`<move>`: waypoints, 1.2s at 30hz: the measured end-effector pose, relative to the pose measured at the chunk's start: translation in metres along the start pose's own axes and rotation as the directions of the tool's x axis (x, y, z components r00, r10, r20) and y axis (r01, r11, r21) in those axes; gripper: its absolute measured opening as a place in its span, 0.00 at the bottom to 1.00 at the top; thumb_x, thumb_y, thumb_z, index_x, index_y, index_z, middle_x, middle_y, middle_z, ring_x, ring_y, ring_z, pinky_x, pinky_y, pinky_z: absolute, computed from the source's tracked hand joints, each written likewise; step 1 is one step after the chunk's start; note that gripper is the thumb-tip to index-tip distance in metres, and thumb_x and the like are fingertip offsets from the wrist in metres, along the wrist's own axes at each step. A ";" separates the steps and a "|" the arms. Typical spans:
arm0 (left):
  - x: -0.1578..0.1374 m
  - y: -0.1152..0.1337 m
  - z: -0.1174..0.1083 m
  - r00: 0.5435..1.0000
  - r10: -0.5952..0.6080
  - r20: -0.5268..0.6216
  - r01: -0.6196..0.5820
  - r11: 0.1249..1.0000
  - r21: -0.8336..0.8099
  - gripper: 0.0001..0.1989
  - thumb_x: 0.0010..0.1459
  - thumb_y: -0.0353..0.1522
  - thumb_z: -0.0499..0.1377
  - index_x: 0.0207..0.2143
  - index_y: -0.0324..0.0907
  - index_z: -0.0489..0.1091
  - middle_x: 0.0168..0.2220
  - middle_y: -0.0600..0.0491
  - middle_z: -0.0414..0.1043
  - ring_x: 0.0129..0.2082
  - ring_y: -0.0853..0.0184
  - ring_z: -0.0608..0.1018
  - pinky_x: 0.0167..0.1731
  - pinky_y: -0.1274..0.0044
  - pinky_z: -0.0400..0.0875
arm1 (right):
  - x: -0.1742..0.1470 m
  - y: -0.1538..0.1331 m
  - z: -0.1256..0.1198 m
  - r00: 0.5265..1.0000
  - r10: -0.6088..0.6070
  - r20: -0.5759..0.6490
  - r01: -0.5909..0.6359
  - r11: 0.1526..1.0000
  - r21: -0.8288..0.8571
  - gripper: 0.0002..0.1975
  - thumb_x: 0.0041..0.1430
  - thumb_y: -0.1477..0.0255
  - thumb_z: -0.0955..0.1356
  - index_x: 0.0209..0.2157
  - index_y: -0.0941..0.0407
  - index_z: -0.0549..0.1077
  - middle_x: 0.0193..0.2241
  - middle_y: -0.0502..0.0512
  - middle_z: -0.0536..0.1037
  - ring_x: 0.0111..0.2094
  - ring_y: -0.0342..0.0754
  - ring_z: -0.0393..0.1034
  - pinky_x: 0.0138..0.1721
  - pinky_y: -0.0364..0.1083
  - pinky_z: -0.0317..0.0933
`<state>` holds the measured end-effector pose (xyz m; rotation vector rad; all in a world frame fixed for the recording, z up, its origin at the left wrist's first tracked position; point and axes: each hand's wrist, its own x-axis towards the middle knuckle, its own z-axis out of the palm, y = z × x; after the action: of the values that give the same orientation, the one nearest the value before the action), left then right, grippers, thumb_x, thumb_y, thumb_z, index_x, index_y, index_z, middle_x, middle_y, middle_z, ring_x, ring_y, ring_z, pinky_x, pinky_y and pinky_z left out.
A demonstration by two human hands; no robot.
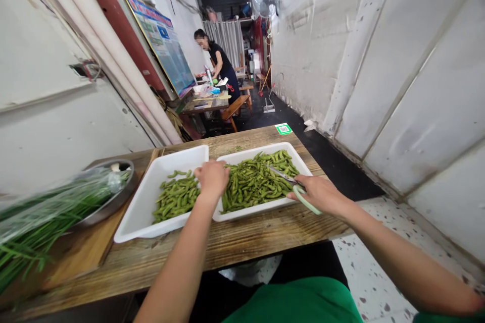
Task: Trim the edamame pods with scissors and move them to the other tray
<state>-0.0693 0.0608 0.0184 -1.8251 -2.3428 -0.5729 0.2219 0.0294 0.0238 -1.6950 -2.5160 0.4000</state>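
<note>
A wooden table (242,245) runs across the view, set against a white wall on the left, with a narrow passage behind it. On it sit two white trays side by side, their edges touching. The left tray (142,207) holds a small heap of green pods (176,197) near its right side; the right tray (261,154) is spread thick with pods (253,181). Left of the trays a metal bowl (113,202) rests on a brown board (79,252) and carries a bundle of long greens (49,217) in clear wrap, the tips hanging off toward the near edge.

The left hand (212,177) lies knuckles up where the two trays meet, fingers curled down onto the pods; whether they pinch one cannot be told. The right hand (320,194) is closed around the pale green handle of scissors (290,184), whose blades point left over the right tray's pods.

Far down the passage another person (222,65) in dark clothes bends over a cluttered table (206,103). A green sticker (283,129) marks the near table's far edge.
</note>
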 end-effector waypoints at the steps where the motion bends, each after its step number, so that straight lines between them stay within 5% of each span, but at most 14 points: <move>1: 0.006 0.009 0.011 0.998 0.018 0.061 -0.014 0.998 -0.068 0.09 0.51 0.35 0.58 0.31 0.42 0.75 0.39 0.40 0.72 0.47 0.48 0.66 0.46 0.60 0.51 | -0.001 -0.002 0.000 1.000 0.006 -0.009 -0.006 1.000 0.006 0.24 0.56 0.53 0.62 0.43 0.58 0.70 0.34 0.63 0.77 0.37 0.57 0.73 0.31 0.44 0.56; 5: 0.030 0.027 0.039 0.980 -0.025 0.197 0.086 0.948 -0.306 0.09 0.42 0.28 0.62 0.14 0.39 0.67 0.25 0.44 0.72 0.44 0.49 0.69 0.42 0.66 0.54 | -0.008 -0.006 0.004 0.999 -0.013 -0.045 0.017 0.997 0.076 0.23 0.56 0.54 0.63 0.44 0.58 0.70 0.36 0.62 0.77 0.40 0.56 0.72 0.34 0.44 0.56; 10: 0.027 0.025 0.028 0.974 0.040 0.223 0.081 0.857 -0.509 0.09 0.50 0.33 0.57 0.20 0.40 0.67 0.22 0.52 0.70 0.34 0.61 0.72 0.36 0.73 0.61 | -0.015 -0.006 0.009 0.994 -0.014 -0.107 0.030 0.989 0.143 0.22 0.58 0.55 0.62 0.43 0.57 0.69 0.36 0.60 0.78 0.38 0.54 0.72 0.34 0.44 0.56; 12: 0.011 0.030 0.020 0.933 0.140 0.330 0.145 0.693 -0.706 0.11 0.51 0.37 0.57 0.23 0.39 0.67 0.23 0.52 0.70 0.30 0.66 0.73 0.33 0.76 0.64 | -0.015 -0.008 0.008 0.994 -0.006 -0.113 0.022 0.989 0.144 0.21 0.57 0.55 0.63 0.42 0.57 0.70 0.36 0.60 0.78 0.38 0.54 0.72 0.33 0.43 0.56; 14: -0.008 0.038 0.016 0.856 0.261 0.446 0.318 0.414 -0.853 0.11 0.47 0.38 0.61 0.25 0.38 0.69 0.24 0.53 0.70 0.27 0.68 0.73 0.33 0.76 0.66 | -0.014 -0.011 0.006 0.995 -0.005 -0.103 0.019 0.990 0.140 0.21 0.56 0.55 0.64 0.42 0.56 0.70 0.36 0.60 0.78 0.38 0.54 0.72 0.33 0.43 0.56; 16: -0.025 0.046 0.016 0.800 0.332 0.499 0.464 0.185 -0.866 0.13 0.42 0.36 0.66 0.29 0.38 0.70 0.25 0.53 0.70 0.28 0.69 0.73 0.34 0.76 0.67 | -0.012 -0.014 0.003 0.997 -0.007 -0.081 0.018 0.991 0.134 0.20 0.56 0.54 0.64 0.41 0.56 0.70 0.36 0.59 0.78 0.38 0.53 0.72 0.33 0.43 0.56; 17: -0.032 0.049 0.017 0.798 0.335 0.502 0.482 0.146 -0.864 0.14 0.41 0.35 0.67 0.30 0.38 0.71 0.26 0.54 0.70 0.28 0.70 0.73 0.34 0.77 0.67 | -0.012 -0.015 0.002 0.997 -0.011 -0.072 0.020 0.991 0.132 0.20 0.56 0.54 0.64 0.40 0.56 0.71 0.36 0.59 0.78 0.38 0.53 0.72 0.33 0.43 0.56; 24: -0.048 0.052 0.026 0.849 0.331 0.412 0.375 0.171 -0.911 0.10 0.47 0.37 0.64 0.28 0.38 0.74 0.20 0.55 0.66 0.23 0.73 0.67 0.25 0.82 0.61 | -0.013 -0.014 -0.001 0.992 -0.089 -0.084 0.100 0.986 0.137 0.21 0.55 0.55 0.65 0.43 0.56 0.72 0.37 0.59 0.77 0.39 0.52 0.71 0.37 0.42 0.57; 29: -0.049 0.049 0.023 0.823 0.382 0.421 0.409 0.116 -0.905 0.10 0.46 0.36 0.64 0.25 0.38 0.73 0.21 0.54 0.67 0.24 0.72 0.67 0.27 0.81 0.61 | -0.017 -0.011 -0.001 0.991 -0.106 -0.078 0.119 0.976 0.182 0.24 0.52 0.54 0.66 0.45 0.56 0.72 0.32 0.57 0.76 0.32 0.49 0.70 0.33 0.42 0.56; 36: -0.051 0.049 0.021 0.805 0.409 0.429 0.392 0.175 -0.903 0.11 0.45 0.37 0.65 0.26 0.37 0.72 0.20 0.54 0.67 0.23 0.72 0.67 0.27 0.80 0.60 | -0.023 -0.016 0.002 0.987 -0.135 -0.093 0.153 0.960 0.236 0.20 0.53 0.53 0.65 0.36 0.56 0.73 0.26 0.53 0.74 0.27 0.46 0.66 0.28 0.40 0.54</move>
<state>-0.0061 0.0316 -0.0064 -2.8349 -2.3567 -2.3908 0.2159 0.0025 0.0275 -1.4022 -2.4025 0.5905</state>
